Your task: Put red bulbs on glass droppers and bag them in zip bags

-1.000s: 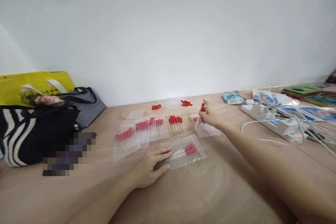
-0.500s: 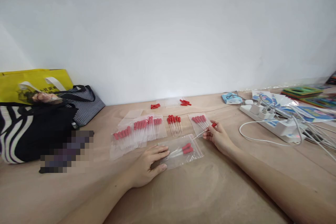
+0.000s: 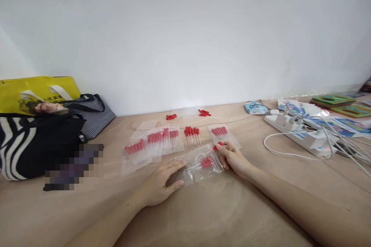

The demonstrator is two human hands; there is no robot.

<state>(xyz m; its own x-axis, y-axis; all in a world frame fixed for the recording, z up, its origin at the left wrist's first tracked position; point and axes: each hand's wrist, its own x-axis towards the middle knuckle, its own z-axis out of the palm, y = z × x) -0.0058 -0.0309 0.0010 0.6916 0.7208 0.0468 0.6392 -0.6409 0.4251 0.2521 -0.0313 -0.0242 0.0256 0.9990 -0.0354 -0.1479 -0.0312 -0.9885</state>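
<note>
A clear zip bag point(image 3: 194, 177) lies in front of me, with several red-bulbed glass droppers point(image 3: 206, 161) inside. My left hand point(image 3: 165, 181) rests on the bag's left end, fingers stretched out and thumb apart. At the bag's right end, my right hand point(image 3: 233, 158) pinches another dropper point(image 3: 218, 145) by its red bulb; its glass tube points left into or over the bag, which I cannot tell exactly. Just behind that hand sits a filled bag of droppers point(image 3: 220, 131). A row of loose droppers point(image 3: 192, 135) lies left of it.
Overlapping filled bags point(image 3: 152, 142) lie at left. Loose red bulbs point(image 3: 171, 117) and more red bulbs with tubes point(image 3: 205, 113) are near the wall. A power strip point(image 3: 301, 135) with cables and a blue mask point(image 3: 255, 108) stand right; handbags point(image 3: 40, 146) stand left.
My right hand has moved left with the dropper, from beside the bag to its right end. The bag's right end has lifted and crinkled. My left hand stays put.
</note>
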